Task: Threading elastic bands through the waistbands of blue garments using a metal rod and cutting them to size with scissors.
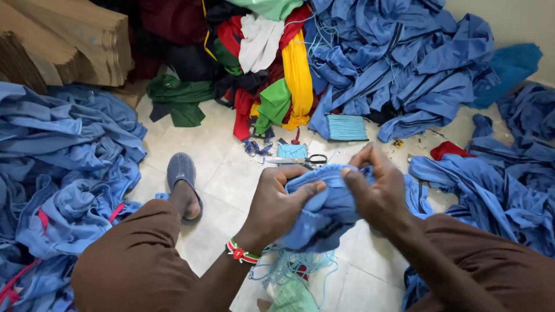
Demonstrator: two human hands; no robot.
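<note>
Between our knees, above the tiled floor (231, 173), our left hand (276, 207) and right hand (376, 188) pinch a bunched blue garment (329, 211); it looks soft, light, best gripped along its hem.

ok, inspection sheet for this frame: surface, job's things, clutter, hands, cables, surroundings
Surface: pale tiled floor, partly bare between fabric heaps.
Job's things: bunched blue fabric garment, held over the lap; loose light-blue threads hang below it.
Clutter: black-handled scissors, light-blue thread bundle, small red cloth scrap lie on the floor.
Hands: left hand and right hand both grip the garment; beaded wristband on the left.
Cables: nothing seen.
Surroundings: blue garment piles on both sides, mixed red, yellow, green and white cloths, stacked brown cardboard, grey slipper on a foot.
</note>
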